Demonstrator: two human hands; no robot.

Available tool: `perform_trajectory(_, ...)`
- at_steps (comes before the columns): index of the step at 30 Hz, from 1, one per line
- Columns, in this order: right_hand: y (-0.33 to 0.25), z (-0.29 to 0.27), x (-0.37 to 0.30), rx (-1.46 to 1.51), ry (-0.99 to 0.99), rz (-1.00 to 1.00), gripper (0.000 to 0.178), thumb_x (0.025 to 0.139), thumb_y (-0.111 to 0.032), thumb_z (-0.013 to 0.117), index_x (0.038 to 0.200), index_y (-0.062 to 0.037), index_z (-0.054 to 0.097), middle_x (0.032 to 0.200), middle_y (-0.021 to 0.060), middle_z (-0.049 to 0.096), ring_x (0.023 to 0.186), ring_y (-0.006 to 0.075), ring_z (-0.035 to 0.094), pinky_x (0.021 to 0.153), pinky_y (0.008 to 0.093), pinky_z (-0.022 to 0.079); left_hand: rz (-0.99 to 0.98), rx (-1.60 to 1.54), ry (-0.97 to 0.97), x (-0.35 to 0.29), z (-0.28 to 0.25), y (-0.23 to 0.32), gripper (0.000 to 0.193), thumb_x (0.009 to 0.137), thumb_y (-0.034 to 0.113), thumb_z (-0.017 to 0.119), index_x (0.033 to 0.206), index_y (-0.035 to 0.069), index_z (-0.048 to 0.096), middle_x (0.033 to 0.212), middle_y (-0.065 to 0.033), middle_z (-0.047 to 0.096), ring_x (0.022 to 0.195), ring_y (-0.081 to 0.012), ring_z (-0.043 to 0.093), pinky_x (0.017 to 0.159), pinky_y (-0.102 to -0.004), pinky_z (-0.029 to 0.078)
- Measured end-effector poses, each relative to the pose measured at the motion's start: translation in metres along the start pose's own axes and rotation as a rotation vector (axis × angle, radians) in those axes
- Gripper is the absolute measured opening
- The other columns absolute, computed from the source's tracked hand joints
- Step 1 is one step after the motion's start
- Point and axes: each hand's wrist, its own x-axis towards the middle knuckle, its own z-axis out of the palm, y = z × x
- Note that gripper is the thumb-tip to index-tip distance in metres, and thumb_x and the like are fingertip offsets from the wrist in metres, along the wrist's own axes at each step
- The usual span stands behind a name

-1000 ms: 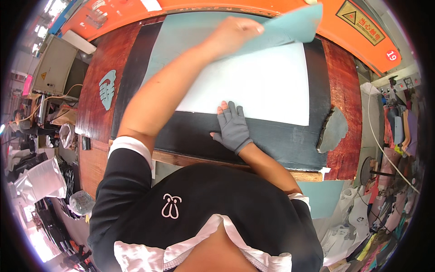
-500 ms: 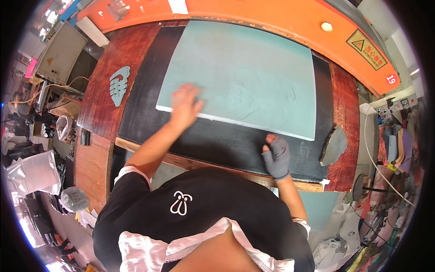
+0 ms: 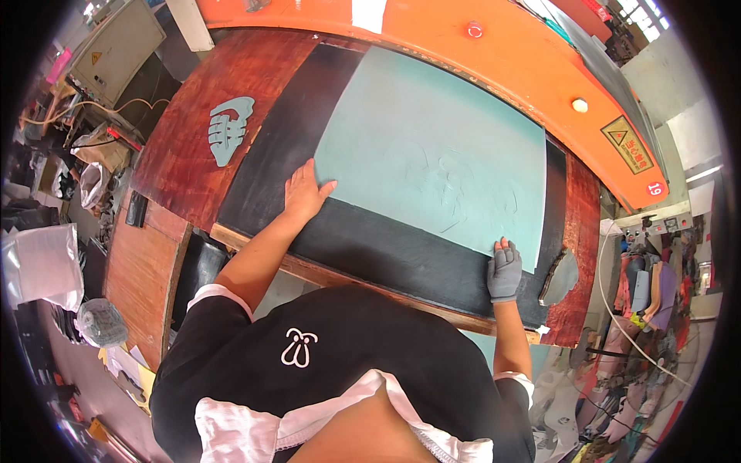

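Note:
A large pale blue-green sheet (image 3: 440, 154) with curved cut lines lies on a black board (image 3: 370, 239). My bare left hand (image 3: 307, 191) rests at the sheet's near left corner, fingers stretched out and thumb apart. My right hand (image 3: 505, 270), in a grey glove with bare fingertips, lies at the sheet's near edge close to the right corner. Its fingers point forward and their tips touch the edge. Neither hand grips anything that I can see.
Pale green cut-out pieces (image 3: 229, 131) lie on the red-brown tabletop (image 3: 174, 154) at left. A dark grey curved piece (image 3: 562, 278) sits on the right. An orange machine beam (image 3: 432, 31) spans the far side. A wooden strip (image 3: 340, 282) edges the front.
The view has turned. My left hand went from over the sheet to its near left corner; my right hand reached the near edge. More black board shows left of the sheet.

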Motion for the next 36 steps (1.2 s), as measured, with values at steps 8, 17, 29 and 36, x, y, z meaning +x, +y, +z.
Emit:
perform_trajectory(8,-0.026,-0.036,0.005,0.220,-0.056,0.098,0.036,0.073,-0.007,0.059,0.107,0.0022,0.058,0.113,0.0210,0.057,0.105,0.0402,0.052,0.091,0.0459,0.042,-0.598,-1.304,-0.208,-0.051,-0.019,-0.007,0.047,0.085,0.027,0.066,0.119,0.001,0.045,0.113,-0.0161,0.054,0.103,-0.0237,0.058,0.076,-0.0333,0.049)
perform_trajectory(17,-0.156,0.005,0.164,0.553,0.031,-0.260,0.060,0.077,-0.031,0.071,0.126,-0.0031,0.050,0.127,0.0168,0.052,0.118,0.0337,0.048,0.098,0.0412,0.039,-0.478,-1.902,-0.615,-0.027,-0.003,0.013,0.033,0.098,0.034,0.043,0.115,0.007,0.047,0.114,-0.0141,0.058,0.106,-0.0295,0.057,0.087,-0.0443,0.045)
perform_trajectory(29,-0.226,0.051,0.248,1.098,-0.344,0.053,0.048,0.092,-0.041,0.049,0.115,0.0003,0.058,0.104,0.0126,0.062,0.099,0.0193,0.060,0.083,0.0316,0.047,-0.350,-1.733,-0.635,-0.029,0.001,0.003,0.045,0.099,0.037,0.039,0.124,0.002,0.052,0.124,-0.0080,0.054,0.104,-0.0208,0.055,0.090,-0.0369,0.044)
perform_trajectory(36,-0.108,0.031,0.369,1.612,0.116,0.877,0.029,0.091,-0.028,0.051,0.088,-0.0002,0.057,0.078,0.0095,0.057,0.067,0.0178,0.056,0.060,0.0339,0.049,-0.346,-1.715,-0.625,-0.030,0.011,-0.003,0.041,0.099,0.034,0.040,0.120,0.002,0.056,0.124,-0.0094,0.055,0.110,-0.0212,0.053,0.093,-0.0386,0.042)
